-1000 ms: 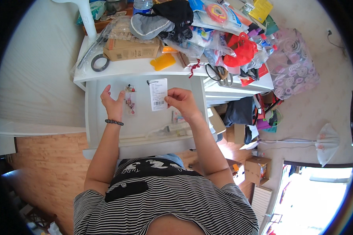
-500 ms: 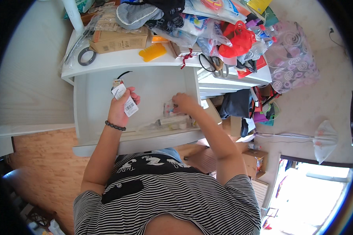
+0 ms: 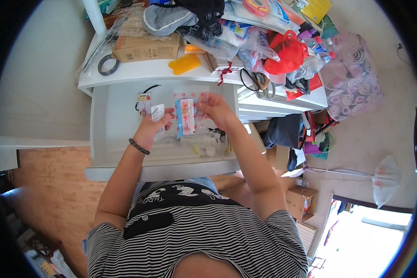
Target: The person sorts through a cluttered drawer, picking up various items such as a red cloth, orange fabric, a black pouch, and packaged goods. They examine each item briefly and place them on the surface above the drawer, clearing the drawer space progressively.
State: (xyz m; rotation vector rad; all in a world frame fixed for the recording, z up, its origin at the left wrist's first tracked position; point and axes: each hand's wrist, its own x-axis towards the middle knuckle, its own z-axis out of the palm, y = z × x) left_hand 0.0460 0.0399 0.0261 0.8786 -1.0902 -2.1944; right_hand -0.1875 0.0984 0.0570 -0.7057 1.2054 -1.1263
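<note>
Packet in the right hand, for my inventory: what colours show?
Packet: mainly pink, white and blue, head view.

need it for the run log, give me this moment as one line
left hand: holds white card | right hand: holds pink-and-blue packet | drawer: open beneath both hands | dark bracelet: left wrist

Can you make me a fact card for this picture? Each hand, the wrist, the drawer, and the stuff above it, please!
Left hand: holding a white card
Left wrist: dark bead bracelet
Right hand: gripping the right side of a pink and blue packet
Drawer: pulled open, under both hands
On the white top above: tape roll, cardboard box, red bag, among other things
</note>
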